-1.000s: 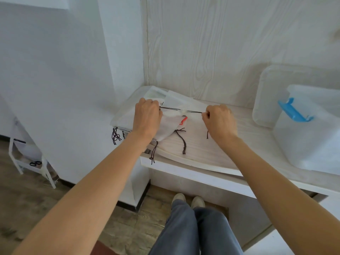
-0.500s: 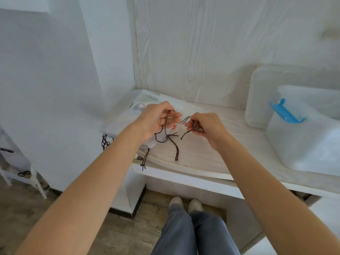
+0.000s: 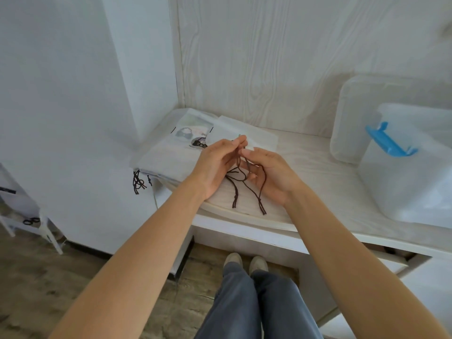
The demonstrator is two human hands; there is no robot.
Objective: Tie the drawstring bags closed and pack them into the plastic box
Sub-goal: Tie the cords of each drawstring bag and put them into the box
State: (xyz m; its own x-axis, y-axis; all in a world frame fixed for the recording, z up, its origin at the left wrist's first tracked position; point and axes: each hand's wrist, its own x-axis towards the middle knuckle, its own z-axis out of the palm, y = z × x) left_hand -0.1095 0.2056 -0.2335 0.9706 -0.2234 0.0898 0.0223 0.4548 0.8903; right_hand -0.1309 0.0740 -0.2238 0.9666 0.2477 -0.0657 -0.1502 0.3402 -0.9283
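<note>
A pile of white drawstring bags point(image 3: 168, 155) lies at the left end of the pale wooden counter point(image 3: 318, 172). My left hand point(image 3: 215, 167) and my right hand point(image 3: 271, 172) meet over its right side, fingertips close together, both pinching the dark brown drawstring cords point(image 3: 244, 177). The cords form a loop between my palms, and two knotted ends hang down onto the counter. The clear plastic box point(image 3: 411, 172) with a blue latch point(image 3: 389, 140) stands at the right.
The box's clear lid point(image 3: 352, 118) leans against the wood-grain back wall. More dark cords point(image 3: 139, 182) dangle off the counter's left edge. A white wall closes the left side. My legs and shoes show below, over a wooden floor.
My hands drew together from pulling the cords taut apart. They now hold the slack cords in a loop between them, and the view has shifted slightly right.
</note>
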